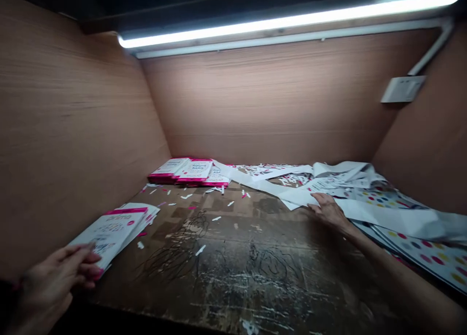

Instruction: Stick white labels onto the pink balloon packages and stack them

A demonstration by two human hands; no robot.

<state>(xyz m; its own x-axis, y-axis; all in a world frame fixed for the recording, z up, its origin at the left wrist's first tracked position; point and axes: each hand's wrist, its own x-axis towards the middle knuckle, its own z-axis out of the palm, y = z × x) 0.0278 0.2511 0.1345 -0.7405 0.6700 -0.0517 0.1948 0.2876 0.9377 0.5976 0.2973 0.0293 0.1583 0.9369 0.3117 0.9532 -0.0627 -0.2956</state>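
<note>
1. Left hand (60, 279) is down at the near left corner, fingers bent and thumb over the near end of some fanned printed cards (115, 228). Honestly can't tell if it's properly gripping them or just touching.
2. Those cards lie flat on the counter (226, 233), up and to the right of that hand. Long axis runs diagonally, near-left to far-right, with the pink header band at the far end.
3. Right hand (328, 211) is over on the other side, fingertips on a white paper strip (262, 185). Pinched or merely resting? Can't tell from this angle.
4. That strip stretches off the fingertips toward the back left, so its long axis slants away from the hand. The far end sits right beside the back card piles (197, 169).
5. Polka-dot sheets (412, 247) lie right of the right hand, and small paper scraps (200, 250) are scattered across the middle.
</note>
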